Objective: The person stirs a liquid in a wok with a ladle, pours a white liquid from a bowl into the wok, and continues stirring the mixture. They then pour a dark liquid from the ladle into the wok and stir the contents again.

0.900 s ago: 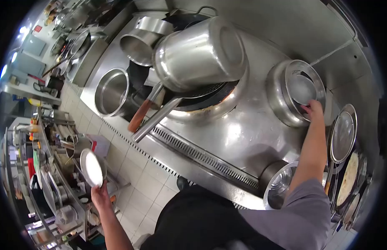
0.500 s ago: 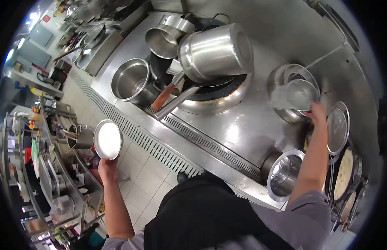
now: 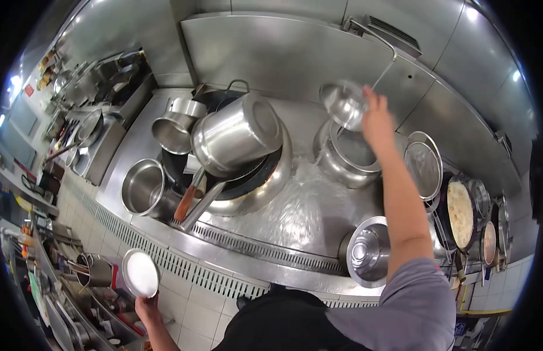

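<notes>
At the lower left, the left hand (image 3: pixel 147 309) has its fingers closed on the edge of a round metal-rimmed bowl, white inside (image 3: pixel 125 270). Right of centre, the blurred right hand (image 3: pixel 378 120) grips a shiny round steel bowl (image 3: pixel 343 105), tilted above a round-bellied silver pot (image 3: pixel 337 168). Behind, a thin bent metal pipe (image 3: pixel 388 45) crosses the upper right.

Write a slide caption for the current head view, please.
Right hand holds a metal bowl above the wet counter; left hand holds a second bowl, white inside.

R grip (image 3: pixel 378 121): mtl bowl (image 3: pixel 345 105), L grip (image 3: pixel 147 306): dish (image 3: pixel 141 274)
</notes>
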`<act>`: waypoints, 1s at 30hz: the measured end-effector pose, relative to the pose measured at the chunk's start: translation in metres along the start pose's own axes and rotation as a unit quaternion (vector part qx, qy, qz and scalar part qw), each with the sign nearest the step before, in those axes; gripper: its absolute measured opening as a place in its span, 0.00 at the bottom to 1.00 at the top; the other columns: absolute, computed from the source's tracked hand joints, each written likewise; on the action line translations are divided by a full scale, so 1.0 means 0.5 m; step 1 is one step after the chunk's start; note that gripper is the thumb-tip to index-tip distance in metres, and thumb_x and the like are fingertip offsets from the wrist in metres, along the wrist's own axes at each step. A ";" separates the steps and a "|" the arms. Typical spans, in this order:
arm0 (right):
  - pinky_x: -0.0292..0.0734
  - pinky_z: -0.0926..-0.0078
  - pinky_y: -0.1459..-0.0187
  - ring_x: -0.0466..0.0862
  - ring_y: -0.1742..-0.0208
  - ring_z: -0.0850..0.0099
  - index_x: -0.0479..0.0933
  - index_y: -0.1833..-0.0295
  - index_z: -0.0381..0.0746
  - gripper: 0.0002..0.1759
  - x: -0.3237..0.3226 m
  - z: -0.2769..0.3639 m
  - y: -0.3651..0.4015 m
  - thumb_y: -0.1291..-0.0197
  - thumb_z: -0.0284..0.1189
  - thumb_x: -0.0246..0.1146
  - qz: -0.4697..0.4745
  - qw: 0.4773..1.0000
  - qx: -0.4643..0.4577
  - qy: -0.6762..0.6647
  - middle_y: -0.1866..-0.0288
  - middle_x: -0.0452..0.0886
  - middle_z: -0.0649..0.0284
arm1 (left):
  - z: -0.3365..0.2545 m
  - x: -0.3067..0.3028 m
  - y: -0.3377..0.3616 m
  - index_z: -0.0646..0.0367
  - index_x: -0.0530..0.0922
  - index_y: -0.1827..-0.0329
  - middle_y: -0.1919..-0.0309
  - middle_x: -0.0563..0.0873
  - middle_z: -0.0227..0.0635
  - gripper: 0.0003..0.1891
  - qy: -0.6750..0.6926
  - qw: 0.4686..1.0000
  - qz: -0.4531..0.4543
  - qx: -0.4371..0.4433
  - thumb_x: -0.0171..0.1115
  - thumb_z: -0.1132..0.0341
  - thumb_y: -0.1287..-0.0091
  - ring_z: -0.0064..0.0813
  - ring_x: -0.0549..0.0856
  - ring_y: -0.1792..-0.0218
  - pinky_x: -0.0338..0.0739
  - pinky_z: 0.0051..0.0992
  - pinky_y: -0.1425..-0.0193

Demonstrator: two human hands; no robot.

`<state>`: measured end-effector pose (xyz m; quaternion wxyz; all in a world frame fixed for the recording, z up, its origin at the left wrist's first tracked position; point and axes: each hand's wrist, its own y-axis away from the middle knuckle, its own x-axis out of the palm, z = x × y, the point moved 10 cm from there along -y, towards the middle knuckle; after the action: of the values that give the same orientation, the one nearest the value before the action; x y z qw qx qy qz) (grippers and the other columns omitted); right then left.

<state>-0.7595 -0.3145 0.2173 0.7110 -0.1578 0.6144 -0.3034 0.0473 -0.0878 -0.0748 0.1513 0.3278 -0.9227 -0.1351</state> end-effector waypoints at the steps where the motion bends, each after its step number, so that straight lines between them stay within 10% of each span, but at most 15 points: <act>1: 0.77 0.54 0.51 0.79 0.54 0.44 0.61 0.32 0.46 0.31 -0.038 -0.024 -0.056 0.43 0.21 0.54 -0.051 0.997 -0.035 0.038 0.45 0.68 0.44 | 0.004 -0.002 0.007 0.75 0.72 0.51 0.53 0.80 0.49 0.16 0.016 1.000 -0.015 -0.006 0.48 0.72 0.37 0.45 0.82 0.53 0.81 0.42 0.46; 4: 0.78 0.55 0.49 0.81 0.55 0.45 0.66 0.34 0.40 0.27 -0.164 -0.099 -0.210 0.42 0.24 0.54 -0.138 0.990 0.026 0.011 0.51 0.78 0.40 | 0.020 -0.019 0.026 0.74 0.70 0.48 0.52 0.79 0.49 0.18 0.035 0.998 -0.040 -0.018 0.49 0.71 0.38 0.45 0.82 0.53 0.81 0.42 0.46; 6: 0.77 0.55 0.49 0.82 0.54 0.47 0.68 0.37 0.35 0.25 -0.133 -0.279 -0.295 0.42 0.24 0.53 -0.090 0.953 0.240 -0.164 0.56 0.81 0.40 | 0.016 -0.016 0.048 0.74 0.70 0.47 0.52 0.79 0.49 0.19 0.037 0.998 -0.052 -0.022 0.49 0.70 0.39 0.45 0.82 0.53 0.82 0.42 0.47; 8: 0.79 0.57 0.51 0.83 0.53 0.49 0.68 0.38 0.32 0.24 -0.149 -0.390 -0.342 0.42 0.26 0.54 -0.081 0.950 0.225 0.203 0.55 0.81 0.40 | 0.001 0.007 0.086 0.72 0.73 0.60 0.57 0.78 0.48 0.11 0.060 0.994 -0.091 -0.021 0.49 0.71 0.40 0.44 0.82 0.57 0.83 0.45 0.50; 11: 0.80 0.58 0.53 0.83 0.54 0.47 0.68 0.40 0.32 0.23 -0.169 -0.436 -0.264 0.42 0.27 0.55 -0.208 0.915 0.315 0.142 0.53 0.80 0.42 | -0.001 -0.004 0.102 0.72 0.73 0.59 0.56 0.78 0.48 0.12 0.048 0.995 -0.092 -0.006 0.49 0.71 0.40 0.43 0.81 0.56 0.83 0.45 0.50; 13: 0.83 0.62 0.58 0.83 0.54 0.49 0.66 0.39 0.32 0.24 -0.126 -0.438 -0.233 0.42 0.26 0.54 -0.255 0.938 0.177 0.153 0.52 0.79 0.43 | -0.005 0.005 0.125 0.72 0.73 0.59 0.56 0.78 0.47 0.12 0.045 0.995 -0.085 0.002 0.49 0.71 0.40 0.43 0.81 0.55 0.83 0.45 0.50; 14: 0.83 0.62 0.62 0.84 0.57 0.50 0.65 0.38 0.32 0.24 -0.087 -0.464 -0.198 0.42 0.25 0.53 -0.195 0.951 0.234 -0.052 0.51 0.78 0.44 | -0.010 0.014 0.125 0.71 0.74 0.60 0.55 0.78 0.46 0.11 0.042 0.996 -0.073 0.010 0.49 0.71 0.41 0.42 0.81 0.55 0.83 0.44 0.51; 17: 0.81 0.63 0.76 0.83 0.72 0.58 0.67 0.41 0.31 0.23 0.099 -0.466 -0.049 0.45 0.22 0.52 -0.101 0.791 0.336 -0.501 0.57 0.79 0.48 | 0.009 -0.033 0.083 0.67 0.75 0.55 0.52 0.79 0.44 0.13 -0.039 0.997 0.019 0.060 0.50 0.71 0.41 0.40 0.81 0.53 0.83 0.44 0.52; 19: 0.82 0.60 0.69 0.84 0.61 0.56 0.65 0.39 0.31 0.24 0.141 -0.417 0.063 0.44 0.22 0.53 0.040 0.880 0.393 -0.265 0.53 0.77 0.44 | 0.024 -0.052 0.057 0.65 0.73 0.63 0.58 0.79 0.41 0.08 -0.026 0.998 0.042 0.046 0.50 0.70 0.41 0.37 0.81 0.56 0.83 0.39 0.54; 20: 0.80 0.55 0.54 0.82 0.51 0.51 0.63 0.35 0.33 0.28 0.206 -0.433 0.071 0.43 0.22 0.54 0.086 0.967 0.223 0.086 0.46 0.75 0.40 | 0.025 -0.048 0.041 0.63 0.72 0.71 0.64 0.78 0.39 0.05 -0.011 0.998 0.052 0.032 0.50 0.70 0.41 0.33 0.81 0.59 0.82 0.34 0.56; 27: 0.70 0.54 0.39 0.75 0.40 0.49 0.62 0.33 0.32 0.30 0.031 -0.241 0.248 0.43 0.23 0.56 0.043 0.967 0.246 -0.046 0.40 0.72 0.40 | -0.010 0.157 0.095 0.63 0.74 0.64 0.65 0.79 0.36 0.07 -0.135 0.973 0.184 -0.027 0.52 0.70 0.41 0.31 0.80 0.62 0.78 0.33 0.57; 30: 0.83 0.60 0.65 0.85 0.66 0.53 0.64 0.34 0.34 0.29 -0.115 -0.178 0.351 0.44 0.22 0.51 0.095 0.892 0.346 -0.274 0.52 0.79 0.41 | -0.022 0.280 0.143 0.63 0.76 0.63 0.67 0.78 0.35 0.07 -0.203 0.948 0.239 -0.057 0.54 0.69 0.41 0.29 0.78 0.65 0.76 0.31 0.61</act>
<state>-0.8078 -0.1310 0.1400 0.8863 0.0801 0.2632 -0.3725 -0.0924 -0.1261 -0.0128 0.0073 0.0544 -0.9759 -0.2113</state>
